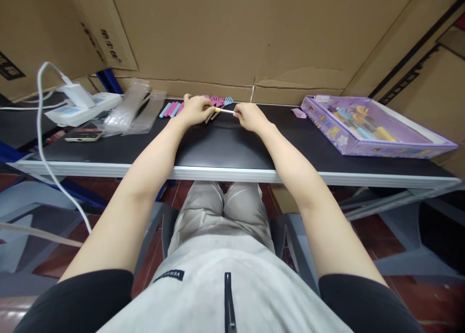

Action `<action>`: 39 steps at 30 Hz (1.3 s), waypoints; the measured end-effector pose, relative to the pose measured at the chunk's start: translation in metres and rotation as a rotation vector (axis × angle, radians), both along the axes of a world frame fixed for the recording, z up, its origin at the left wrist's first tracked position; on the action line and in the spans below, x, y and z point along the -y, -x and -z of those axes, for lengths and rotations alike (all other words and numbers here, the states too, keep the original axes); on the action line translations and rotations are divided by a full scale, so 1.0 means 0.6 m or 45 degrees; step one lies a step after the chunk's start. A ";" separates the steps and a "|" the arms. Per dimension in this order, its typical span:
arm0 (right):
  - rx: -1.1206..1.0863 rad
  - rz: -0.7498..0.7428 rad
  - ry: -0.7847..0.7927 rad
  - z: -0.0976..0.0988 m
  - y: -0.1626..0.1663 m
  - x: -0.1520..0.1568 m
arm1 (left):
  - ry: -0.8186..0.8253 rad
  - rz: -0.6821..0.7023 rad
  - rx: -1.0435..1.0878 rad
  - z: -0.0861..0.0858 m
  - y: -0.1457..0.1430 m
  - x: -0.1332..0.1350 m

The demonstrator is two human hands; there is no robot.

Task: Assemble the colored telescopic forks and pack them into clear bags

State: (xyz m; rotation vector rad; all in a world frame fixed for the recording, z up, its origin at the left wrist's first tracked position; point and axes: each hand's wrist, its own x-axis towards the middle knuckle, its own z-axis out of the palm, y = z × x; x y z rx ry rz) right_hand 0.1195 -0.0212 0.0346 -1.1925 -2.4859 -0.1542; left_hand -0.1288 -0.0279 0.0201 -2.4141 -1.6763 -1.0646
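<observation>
Both my hands rest on the far part of the black table [225,144]. My left hand [196,110] and my right hand [249,116] are closed in pinches on the two ends of a thin white stick with a yellow tip [224,110], held level between them. Just behind the hands lie small pink fork-shaped toy pieces [217,100] and a blue one [228,100]. Left of my left hand lie several blue and pink stick handles [170,109].
A purple toy box [366,125] with coloured utensils sits at the right. Clear plastic bags [132,111], a white device with charger and cable [78,105] and a phone [83,135] lie at the left. Cardboard walls stand behind the table.
</observation>
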 end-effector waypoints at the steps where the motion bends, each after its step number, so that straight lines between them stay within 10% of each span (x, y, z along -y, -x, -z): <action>1: 0.010 -0.001 -0.006 0.001 -0.002 -0.002 | 0.026 0.044 -0.003 0.000 -0.002 0.001; 7: 0.070 -0.022 -0.025 0.002 0.003 -0.001 | 0.083 0.240 0.015 0.005 -0.007 -0.001; 39: -0.004 -0.001 -0.150 0.010 -0.018 -0.017 | 0.037 0.038 -0.118 0.011 -0.076 0.021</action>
